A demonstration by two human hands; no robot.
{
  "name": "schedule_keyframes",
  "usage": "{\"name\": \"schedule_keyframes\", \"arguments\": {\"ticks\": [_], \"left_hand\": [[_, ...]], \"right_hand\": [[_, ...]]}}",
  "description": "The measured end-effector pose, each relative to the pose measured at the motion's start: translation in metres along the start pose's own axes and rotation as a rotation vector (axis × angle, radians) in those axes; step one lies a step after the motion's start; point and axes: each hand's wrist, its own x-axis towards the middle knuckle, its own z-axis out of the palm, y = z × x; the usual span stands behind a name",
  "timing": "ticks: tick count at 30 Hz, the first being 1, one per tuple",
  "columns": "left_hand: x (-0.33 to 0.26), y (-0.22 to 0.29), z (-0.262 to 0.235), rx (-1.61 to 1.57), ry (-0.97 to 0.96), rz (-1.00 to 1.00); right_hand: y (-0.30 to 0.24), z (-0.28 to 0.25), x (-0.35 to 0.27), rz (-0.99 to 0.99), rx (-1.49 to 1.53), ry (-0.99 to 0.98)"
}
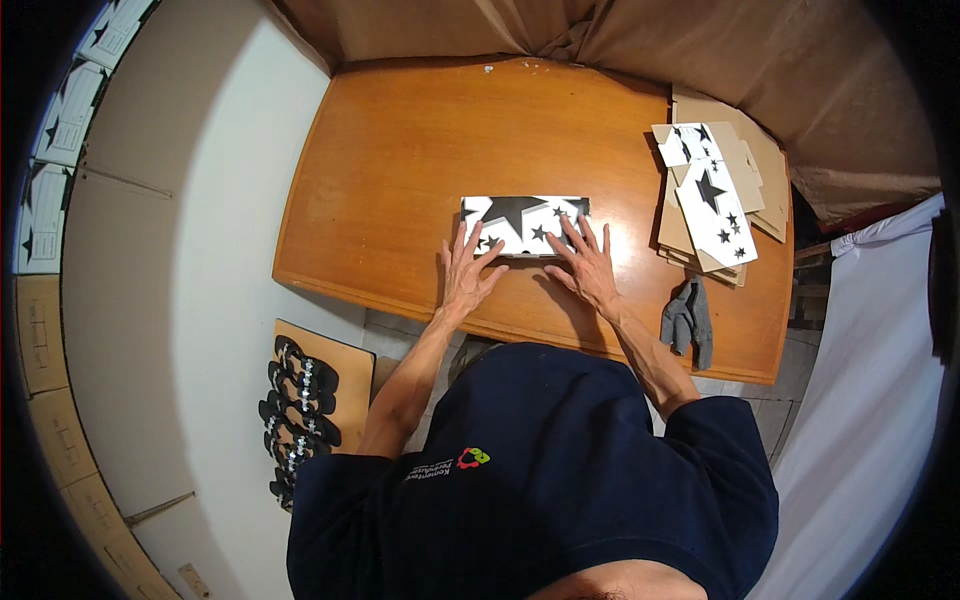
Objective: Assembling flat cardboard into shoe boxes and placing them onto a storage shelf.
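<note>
A white box (518, 238) with black stars printed on it lies closed on the wooden table in front of me. My left hand (466, 270) rests at its left end, fingers spread over the near left corner. On the other end lies my right hand (588, 264), its fingers spread too and touching the box's right side. Neither hand is wrapped around anything.
Flat cardboard pieces (712, 190), some white with stars, are stacked at the table's right. A grey cloth (687, 322) lies below them. Black sandals (300, 400) sit on a board at the lower left. Boxes (62, 110) line the far left, and brown fabric (420, 28) hangs behind the table (390, 160).
</note>
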Motion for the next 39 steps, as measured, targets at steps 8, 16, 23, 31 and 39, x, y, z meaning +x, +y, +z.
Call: {"name": "schedule_keyframes", "arguments": {"ticks": [8, 16, 23, 31, 39], "left_hand": [[0.009, 0.015, 0.011, -0.050, 0.059, 0.120], [0.009, 0.013, 0.016, -0.077, 0.092, 0.114], [0.010, 0.014, 0.018, -0.058, 0.107, 0.113], [0.011, 0.017, 0.017, -0.046, 0.126, 0.096], [0.016, 0.016, 0.025, -0.011, 0.161, -0.005]], "right_hand": [[-0.020, 0.010, 0.015, -0.131, 0.239, 0.139], [-0.018, 0.011, 0.009, -0.196, 0.107, 0.119], [-0.021, 0.015, 0.009, -0.167, 0.178, 0.103], [-0.022, 0.016, 0.014, -0.165, 0.192, 0.176], [-0.031, 0.010, 0.025, -0.029, 0.218, 0.238]]}}
